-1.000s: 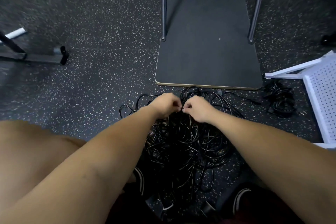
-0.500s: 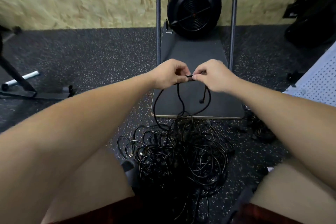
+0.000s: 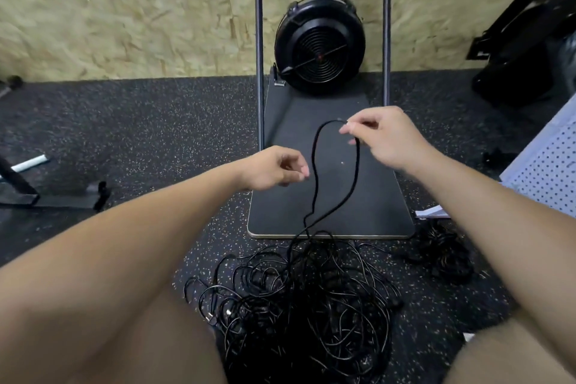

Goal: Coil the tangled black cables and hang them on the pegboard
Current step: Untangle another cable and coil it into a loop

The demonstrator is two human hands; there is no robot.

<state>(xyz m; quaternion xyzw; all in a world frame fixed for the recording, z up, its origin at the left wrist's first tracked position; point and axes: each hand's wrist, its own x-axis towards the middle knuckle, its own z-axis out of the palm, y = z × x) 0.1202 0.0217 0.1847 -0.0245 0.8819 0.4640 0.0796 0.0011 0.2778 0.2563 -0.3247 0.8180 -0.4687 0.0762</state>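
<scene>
R hand (image 3: 385,137), upper center-right, is pinching the top of a cable (image 3: 315,165) loop; L hand (image 3: 274,169) is hanging loosely curled, empty. Tangle (image 3: 299,296) is lying lower center. Cable prob light, floppy, snaggy; grip near the free end, feeding slowly.

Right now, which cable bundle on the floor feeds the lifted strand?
The big tangled pile between the knees; the strand in the right hand rises from it, not from the smaller bundle.
</scene>
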